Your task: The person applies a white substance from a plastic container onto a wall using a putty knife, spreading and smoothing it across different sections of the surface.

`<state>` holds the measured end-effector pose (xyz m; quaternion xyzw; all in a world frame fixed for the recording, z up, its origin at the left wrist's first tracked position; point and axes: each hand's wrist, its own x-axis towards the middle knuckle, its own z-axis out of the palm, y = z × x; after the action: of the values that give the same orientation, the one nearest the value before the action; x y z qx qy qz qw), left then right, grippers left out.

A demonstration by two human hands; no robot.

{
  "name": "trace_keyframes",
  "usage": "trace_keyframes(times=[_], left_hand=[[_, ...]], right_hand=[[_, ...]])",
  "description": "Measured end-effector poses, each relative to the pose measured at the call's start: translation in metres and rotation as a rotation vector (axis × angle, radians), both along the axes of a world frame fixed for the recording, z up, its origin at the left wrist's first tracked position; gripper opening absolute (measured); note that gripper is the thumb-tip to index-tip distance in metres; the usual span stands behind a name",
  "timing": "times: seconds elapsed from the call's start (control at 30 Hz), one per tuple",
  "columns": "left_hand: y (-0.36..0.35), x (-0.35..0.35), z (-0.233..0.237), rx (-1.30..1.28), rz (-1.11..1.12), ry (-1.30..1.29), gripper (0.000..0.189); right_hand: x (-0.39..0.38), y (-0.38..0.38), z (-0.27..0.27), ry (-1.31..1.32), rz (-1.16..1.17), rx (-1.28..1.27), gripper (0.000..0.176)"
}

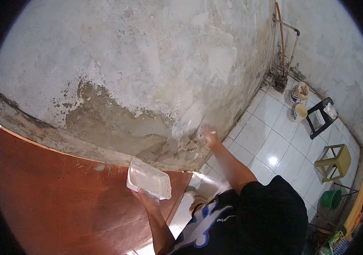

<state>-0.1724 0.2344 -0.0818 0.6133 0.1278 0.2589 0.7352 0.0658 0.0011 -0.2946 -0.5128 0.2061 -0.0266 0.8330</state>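
Note:
My left hand (146, 199) grips a rectangular clear plastic container (167, 187) from below, its fingers around the lower side. Pale paste coats the inside of the container, which is held above the reddish-brown board and close to the wall. My right hand (209, 135) is up against the lower wall (156, 55), with white smears on the fingers. Those fingers look curled together, but blur hides what they hold. Beside that hand runs a whitish patch of filler (188, 117). To its left lies a bare grey-brown area (118, 119) where the coating has come off.
A reddish-brown board (33, 170) spans the lower left below the wall. On the white tiled floor (270, 144) stand a bucket (300, 112), another tub (302, 91), a black stool (325, 121), a yellow stool (340, 159) and a green basket (331, 199). Pipes (281, 42) rise in the corner.

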Motion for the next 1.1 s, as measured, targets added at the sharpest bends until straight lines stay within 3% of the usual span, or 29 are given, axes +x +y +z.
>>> trace_keyframes(times=[0.07,0.13,0.23,0.3,0.33,0.4,0.53,0.6,0.73,0.83,0.9,0.97,1.03,1.07,1.1], left_hand=[[0.005,0.0,-0.002,0.033,-0.014,0.03,0.088],[0.006,0.001,-0.003,0.021,-0.005,0.036,0.089],[0.007,0.004,-0.004,0.007,0.007,0.042,0.091],[0.008,0.006,-0.008,0.001,0.009,0.038,0.091],[0.01,0.008,-0.012,-0.004,-0.013,0.037,0.091],[0.007,0.01,-0.012,-0.008,-0.043,0.034,0.091],[0.009,0.011,-0.014,-0.08,0.002,0.049,0.089],[0.014,0.009,-0.022,-0.116,-0.006,0.031,0.088],[0.017,0.006,-0.028,-0.173,-0.046,0.004,0.086],[0.019,0.002,-0.029,-0.159,-0.044,0.002,0.087],[0.019,-0.002,-0.028,-0.123,-0.048,-0.002,0.087],[0.01,-0.004,-0.018,-0.052,-0.007,-0.008,0.088],[0.02,-0.01,-0.029,-0.094,-0.022,-0.001,0.087],[0.024,-0.013,-0.033,-0.136,-0.043,0.002,0.086],[0.028,-0.015,-0.038,-0.132,-0.04,0.0,0.086]], right_hand=[[-0.011,0.002,0.061,0.014,0.067,-0.012,0.028],[-0.013,0.011,0.086,0.038,0.13,-0.023,0.029],[-0.015,0.032,0.103,-0.034,0.145,-0.235,0.028],[-0.028,0.05,0.132,-0.275,0.016,-0.45,0.024],[-0.04,0.053,0.156,-0.273,0.01,-0.455,0.024],[-0.066,0.054,0.2,-0.382,0.163,-0.621,0.024],[-0.078,0.038,0.194,-0.495,0.192,-0.734,0.018],[-0.087,0.019,0.184,-0.564,0.427,-0.784,0.025],[-0.092,-0.008,0.162,-0.505,0.459,-0.693,0.027],[-0.09,-0.022,0.149,-0.555,0.284,-0.539,0.027],[-0.089,-0.027,0.143,-0.289,0.366,-0.548,0.025],[-0.095,-0.02,0.155,-0.337,0.292,-0.587,0.023],[-0.101,-0.009,0.174,-0.152,0.347,-0.837,0.022],[-0.1,0.002,0.171,-0.154,0.349,-0.834,0.022],[-0.1,0.016,0.162,-0.36,0.193,-0.846,0.02]])
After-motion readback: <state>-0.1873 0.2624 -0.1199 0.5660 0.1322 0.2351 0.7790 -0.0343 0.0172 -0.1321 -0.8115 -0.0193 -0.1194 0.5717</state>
